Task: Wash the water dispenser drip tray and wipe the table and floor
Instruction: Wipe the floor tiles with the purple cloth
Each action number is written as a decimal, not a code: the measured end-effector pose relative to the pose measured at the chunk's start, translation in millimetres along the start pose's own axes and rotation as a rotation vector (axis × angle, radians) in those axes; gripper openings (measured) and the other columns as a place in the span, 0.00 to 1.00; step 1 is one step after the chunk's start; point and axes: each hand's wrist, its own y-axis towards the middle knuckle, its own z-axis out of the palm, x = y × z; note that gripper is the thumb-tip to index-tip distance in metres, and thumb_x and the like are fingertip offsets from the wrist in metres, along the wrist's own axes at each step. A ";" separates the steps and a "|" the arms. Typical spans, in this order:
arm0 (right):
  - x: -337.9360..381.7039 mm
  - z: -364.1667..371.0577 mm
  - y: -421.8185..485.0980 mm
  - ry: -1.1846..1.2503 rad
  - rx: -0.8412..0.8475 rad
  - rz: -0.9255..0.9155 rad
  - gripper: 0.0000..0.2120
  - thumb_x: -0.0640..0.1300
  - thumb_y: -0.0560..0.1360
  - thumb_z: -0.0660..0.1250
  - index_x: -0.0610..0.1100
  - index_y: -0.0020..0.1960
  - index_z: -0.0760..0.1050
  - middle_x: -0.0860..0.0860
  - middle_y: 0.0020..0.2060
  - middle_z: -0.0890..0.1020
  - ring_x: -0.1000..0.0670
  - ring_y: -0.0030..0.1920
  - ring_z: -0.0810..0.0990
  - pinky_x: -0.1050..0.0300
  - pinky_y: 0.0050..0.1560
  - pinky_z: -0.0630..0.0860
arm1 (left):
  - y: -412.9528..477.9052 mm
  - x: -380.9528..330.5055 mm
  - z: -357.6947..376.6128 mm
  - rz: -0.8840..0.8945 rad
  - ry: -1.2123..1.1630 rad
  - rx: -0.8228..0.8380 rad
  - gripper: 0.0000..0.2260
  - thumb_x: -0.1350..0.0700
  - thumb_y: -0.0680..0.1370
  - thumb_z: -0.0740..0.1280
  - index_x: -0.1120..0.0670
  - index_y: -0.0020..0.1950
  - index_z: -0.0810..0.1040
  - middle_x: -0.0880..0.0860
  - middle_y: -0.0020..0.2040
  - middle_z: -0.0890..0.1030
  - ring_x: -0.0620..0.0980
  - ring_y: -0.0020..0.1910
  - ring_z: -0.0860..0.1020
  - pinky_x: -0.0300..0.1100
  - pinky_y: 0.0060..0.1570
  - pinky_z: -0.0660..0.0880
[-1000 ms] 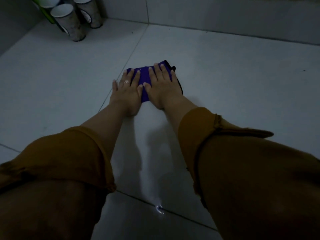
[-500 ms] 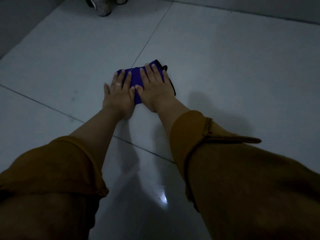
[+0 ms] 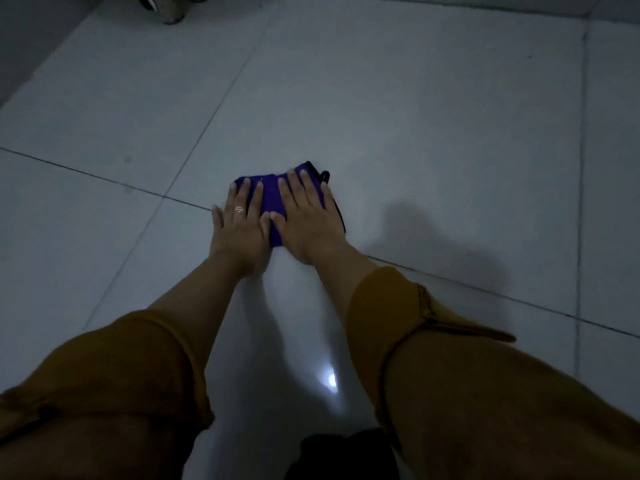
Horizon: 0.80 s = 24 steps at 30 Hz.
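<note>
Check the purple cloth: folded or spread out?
Folded. The purple cloth is a compact pad, barely wider than the left hand and right hand pressing flat on it.

Dim light. Pale, glossy tiled floor (image 3: 433,109) with dark joints (image 3: 104,178); a grey wall (image 3: 27,39) borders its far left, a small bright glare (image 3: 330,380) on its near part.

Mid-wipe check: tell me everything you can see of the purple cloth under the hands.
The purple cloth, seemingly soft folded fabric, has black edging along its right side and a small black loop at its far right corner. It lies flat on the pale tiled floor. The left hand and right hand press on it side by side with straight fingers, covering most of it; only a middle strip and the far edge show.
</note>
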 end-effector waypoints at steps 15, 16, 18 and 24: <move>-17.4 14.4 -87.0 -0.027 -0.012 -0.002 0.29 0.54 0.82 0.42 0.43 0.77 0.39 0.47 0.77 0.41 0.48 0.77 0.38 0.48 0.74 0.37 | -80.4 -41.9 19.5 -0.024 -0.054 0.043 0.25 0.50 0.83 0.44 0.54 0.77 0.38 0.53 0.78 0.38 0.52 0.76 0.35 0.55 0.73 0.38; -17.5 15.6 -86.4 -0.032 -0.019 -0.002 0.29 0.54 0.82 0.42 0.43 0.77 0.39 0.47 0.77 0.42 0.48 0.77 0.38 0.48 0.74 0.37 | -80.4 -41.9 19.2 -0.025 -0.058 0.046 0.25 0.50 0.83 0.44 0.53 0.77 0.38 0.53 0.78 0.38 0.52 0.76 0.35 0.55 0.73 0.37; -17.5 17.2 -85.2 -0.037 -0.030 0.000 0.29 0.55 0.82 0.43 0.43 0.77 0.39 0.46 0.77 0.42 0.48 0.77 0.39 0.49 0.74 0.37 | -81.2 -41.4 18.9 -0.021 -0.050 0.050 0.25 0.50 0.83 0.44 0.53 0.77 0.38 0.52 0.78 0.37 0.51 0.76 0.35 0.54 0.73 0.37; -6.2 16.7 -78.5 -0.043 -0.013 0.029 0.29 0.54 0.82 0.44 0.44 0.77 0.39 0.46 0.77 0.41 0.48 0.77 0.38 0.49 0.74 0.36 | -79.7 -33.7 13.8 -0.013 -0.055 0.074 0.25 0.51 0.83 0.44 0.53 0.77 0.36 0.53 0.77 0.36 0.52 0.76 0.34 0.54 0.73 0.37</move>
